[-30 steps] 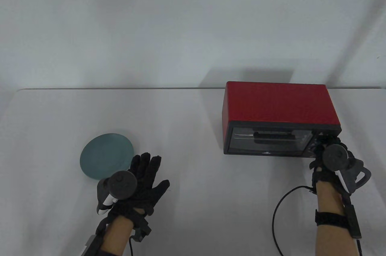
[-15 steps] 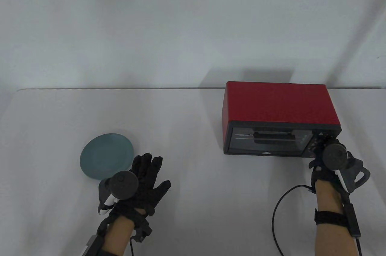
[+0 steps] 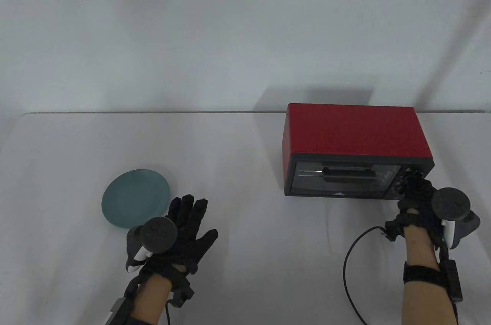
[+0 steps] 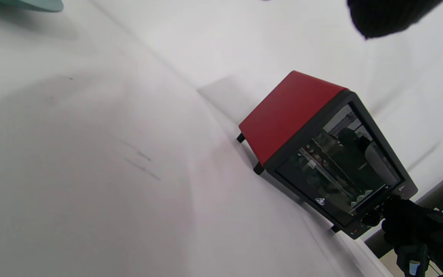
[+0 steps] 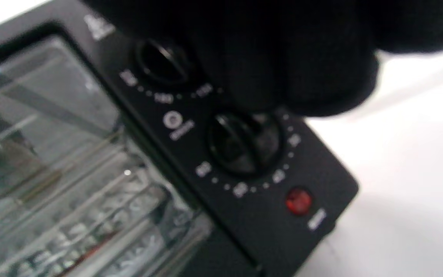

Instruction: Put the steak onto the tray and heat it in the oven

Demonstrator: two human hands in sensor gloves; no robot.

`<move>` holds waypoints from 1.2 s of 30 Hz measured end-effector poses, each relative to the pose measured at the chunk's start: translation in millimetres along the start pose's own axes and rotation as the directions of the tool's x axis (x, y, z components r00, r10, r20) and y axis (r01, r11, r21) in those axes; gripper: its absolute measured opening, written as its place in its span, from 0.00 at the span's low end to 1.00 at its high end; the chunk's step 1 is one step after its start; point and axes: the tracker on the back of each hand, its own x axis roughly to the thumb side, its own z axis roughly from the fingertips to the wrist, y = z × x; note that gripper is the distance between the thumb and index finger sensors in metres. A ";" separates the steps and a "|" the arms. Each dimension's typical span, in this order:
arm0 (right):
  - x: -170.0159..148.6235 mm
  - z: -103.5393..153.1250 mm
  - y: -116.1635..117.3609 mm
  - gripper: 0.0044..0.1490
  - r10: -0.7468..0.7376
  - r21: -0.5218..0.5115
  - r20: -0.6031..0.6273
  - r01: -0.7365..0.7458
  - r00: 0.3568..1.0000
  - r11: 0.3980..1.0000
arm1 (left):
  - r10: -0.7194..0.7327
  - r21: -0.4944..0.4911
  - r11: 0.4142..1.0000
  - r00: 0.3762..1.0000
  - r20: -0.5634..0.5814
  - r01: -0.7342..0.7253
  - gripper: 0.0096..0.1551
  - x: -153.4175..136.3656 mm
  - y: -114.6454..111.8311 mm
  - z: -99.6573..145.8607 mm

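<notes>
Showing red oven [image 3: 355,137], black front, glass door shut.

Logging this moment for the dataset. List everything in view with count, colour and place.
Boxy metal toaster oven: one, red body with black front, table's right, glass door closed.
Round control knobs: two, black, on the oven's right panel.
Small indicator lamp: one, red, below the knobs.
Round ceramic plate: one, teal, table's left, nothing on it.
Table: one, white.
Left hand: black glove, fingers straight, beside the plate.
Right hand: black glove, fingers at the knobs; grip unclear.
</notes>
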 end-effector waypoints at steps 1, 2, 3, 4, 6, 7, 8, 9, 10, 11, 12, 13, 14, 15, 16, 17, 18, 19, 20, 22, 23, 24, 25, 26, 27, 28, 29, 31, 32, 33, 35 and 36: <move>-0.5 -0.5 -0.1 0.11 -0.012 0.003 0.006 0.012 1.000 1.000 | 0.000 -0.001 1.000 1.000 -0.001 0.000 0.49 -0.1 -0.3 -0.1; -0.7 -0.5 -0.3 0.11 -0.007 0.002 0.004 0.007 1.000 1.000 | 0.000 -0.003 1.000 1.000 -0.001 0.000 0.49 0.0 -0.4 -0.2; -0.6 -0.9 -0.6 0.11 0.000 0.003 0.003 0.000 1.000 1.000 | 0.000 -0.004 1.000 1.000 -0.002 0.000 0.49 0.1 -0.6 -0.3; -1.0 -1.0 -0.5 0.11 -0.002 0.007 0.000 0.002 1.000 1.000 | 0.000 -0.004 1.000 1.000 -0.002 0.000 0.49 0.2 -0.7 -0.3; -2.2 -1.1 -0.4 0.11 -0.022 0.003 -0.004 0.022 1.000 1.000 | -0.002 -0.004 1.000 1.000 -0.002 0.002 0.49 0.3 -0.8 -0.4; -2.6 -1.2 -0.7 0.11 -0.020 0.008 -0.004 0.020 1.000 1.000 | -0.002 -0.003 1.000 1.000 -0.002 0.002 0.49 0.3 -0.7 -0.4; -3.2 -1.1 -1.3 0.11 -0.027 0.017 -0.003 0.027 1.000 0.999 | -0.001 -0.003 1.000 1.000 -0.002 0.001 0.49 0.2 -0.8 -0.4; -4.1 -1.0 -1.8 0.11 -0.034 0.018 -0.008 0.034 0.999 0.999 | -0.002 -0.003 1.000 1.000 -0.002 0.002 0.49 0.2 -0.8 -0.4; -5.3 -0.8 -2.3 0.12 -0.044 0.020 -0.012 0.044 0.999 0.999 | -0.001 -0.002 1.000 1.000 -0.002 0.001 0.49 0.2 -0.7 -0.3; -9.9 0.4 -4.4 0.15 -0.088 0.008 -0.025 0.088 0.996 0.996 | 0.001 0.000 1.000 1.000 -0.002 -0.001 0.49 0.2 -0.5 -0.2; -15.1 1.5 -5.8 0.18 -0.141 -0.020 -0.051 0.140 0.989 0.990 | 0.001 0.001 1.000 1.000 -0.001 -0.001 0.49 0.1 -0.3 -0.2; -18.8 2.3 -6.4 0.21 -0.183 -0.033 -0.067 0.181 0.981 0.983 | 0.001 0.002 1.000 1.000 -0.001 -0.001 0.49 0.1 0.0 -0.1; -23.9 3.1 -6.5 0.24 -0.216 -0.036 -0.097 0.213 0.972 0.976 | 0.001 0.006 1.000 1.000 0.000 -0.001 0.49 -0.2 0.3 -0.1; -27.8 3.9 -6.2 0.26 -0.213 -0.025 -0.122 0.211 0.969 0.977 | 0.002 0.009 1.000 1.000 0.000 -0.002 0.49 -0.3 0.5 -0.1; -31.5 4.8 -5.3 0.27 -0.195 -0.002 -0.135 0.196 0.972 0.981 | 0.002 0.009 1.000 1.000 0.000 -0.002 0.49 -0.5 0.6 -0.1; -34.5 5.1 -3.0 0.27 -0.170 0.021 -0.135 0.174 0.976 0.985 | 0.002 0.008 1.000 1.000 -0.001 -0.002 0.49 -0.7 0.6 -0.2; -35.3 4.9 -1.1 0.26 -0.161 0.039 -0.135 0.167 0.978 0.985 | 0.003 0.008 1.000 1.000 -0.001 -0.003 0.49 -0.8 0.6 -0.1; -35.7 4.8 1.8 0.25 -0.151 0.069 -0.140 0.162 0.979 0.984 | 0.003 0.007 1.000 1.000 -0.001 -0.003 0.49 -0.8 0.5 -0.1; -35.6 5.3 7.0 0.22 -0.125 0.109 -0.155 0.142 0.980 0.984 | 0.001 0.006 1.000 1.000 -0.001 -0.001 0.49 -0.8 0.6 0.0; -35.0 5.7 13.2 0.18 -0.098 0.143 -0.165 0.122 0.981 0.982 | 0.000 0.007 1.000 1.000 -0.001 0.000 0.49 -0.8 0.7 -0.1; -34.3 5.9 17.8 0.15 -0.066 0.154 -0.169 0.093 0.983 0.984 | -0.001 0.008 1.000 1.000 -0.001 0.001 0.49 -1.0 0.8 -0.1; -33.8 6.2 19.6 0.14 -0.038 0.152 -0.175 0.065 0.984 0.986 | -0.001 0.008 1.000 1.000 -0.002 0.001 0.49 -1.2 0.8 -0.1; -33.0 5.9 22.4 0.13 -0.019 0.144 -0.162 0.043 0.987 0.989 | 0.000 0.007 1.000 1.000 -0.004 0.000 0.49 -1.5 0.7 -0.2; -32.4 5.7 24.7 0.11 0.000 0.145 -0.160 0.024 0.987 0.989 | 0.000 0.007 1.000 1.000 -0.006 0.000 0.49 -1.4 0.7 0.1; -32.4 5.7 26.7 0.10 0.018 0.154 -0.160 0.007 0.987 0.988 | 0.000 0.006 1.000 1.000 -0.008 0.000 0.49 -1.6 0.7 0.1; -32.0 6.5 28.2 0.09 0.000 0.142 -0.172 0.025 0.985 0.989 | 0.000 0.007 1.000 1.000 -0.009 0.000 0.49 -1.5 0.8 0.3; -31.6 6.4 29.2 0.08 -0.006 0.122 -0.181 0.029 0.983 0.992 | -0.001 0.009 1.000 1.000 -0.011 0.001 0.49 -1.6 1.0 0.4; -30.0 6.4 29.1 0.09 0.007 0.119 -0.182 0.014 0.983 0.993 | -0.002 0.012 1.000 1.000 -0.013 0.002 0.49 -1.8 1.2 0.4; -29.6 6.5 29.2 0.09 0.015 0.116 -0.177 0.006 0.984 0.993 | -0.002 0.012 1.000 1.000 -0.013 0.002 0.49 -1.8 1.3 0.4; -29.5 6.6 29.2 0.09 0.023 0.110 -0.171 -0.004 0.985 0.994 | -0.002 0.012 1.000 1.000 -0.014 0.002 0.49 -2.0 1.1 0.4; -29.4 6.7 29.3 0.08 0.015 0.106 -0.172 0.003 0.985 0.994 | -0.004 0.009 1.000 1.000 -0.016 0.004 0.49 -1.9 0.7 0.3; -29.4 6.7 29.5 0.09 0.012 0.108 -0.173 0.007 0.985 0.994 | -0.005 0.006 1.000 1.000 -0.015 0.005 0.49 -1.8 0.5 0.3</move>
